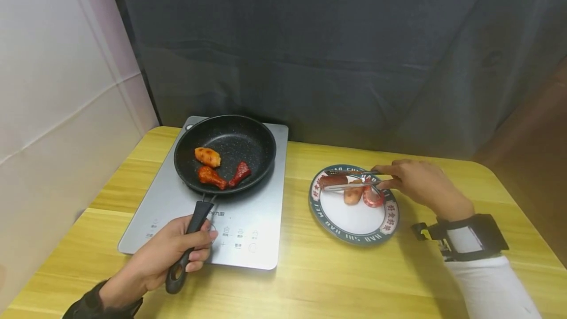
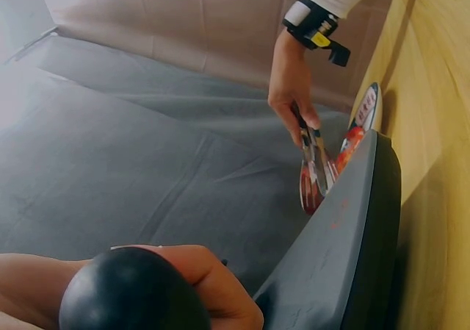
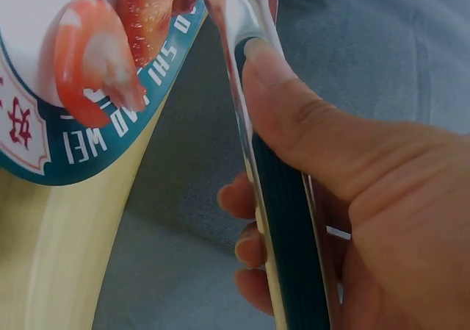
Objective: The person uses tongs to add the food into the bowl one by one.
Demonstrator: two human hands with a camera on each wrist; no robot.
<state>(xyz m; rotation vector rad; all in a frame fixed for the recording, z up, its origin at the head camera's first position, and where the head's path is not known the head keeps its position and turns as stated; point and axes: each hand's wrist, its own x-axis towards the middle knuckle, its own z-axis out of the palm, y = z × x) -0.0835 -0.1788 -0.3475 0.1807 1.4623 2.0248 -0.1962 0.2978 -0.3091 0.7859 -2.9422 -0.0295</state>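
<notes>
Pan held at nine o'clock; tongs over the plate at four.
From my end I have the left hand with fingers curled snugly round the handle, at the pan's seven o'clock, probably steadying it on the cooktop. The right hand pinches the tongs, fingers part-closed, likely for fine control; their arms flank the sausage at the plate's ten-thirty, though I cannot tell whether they squeeze it.
</notes>
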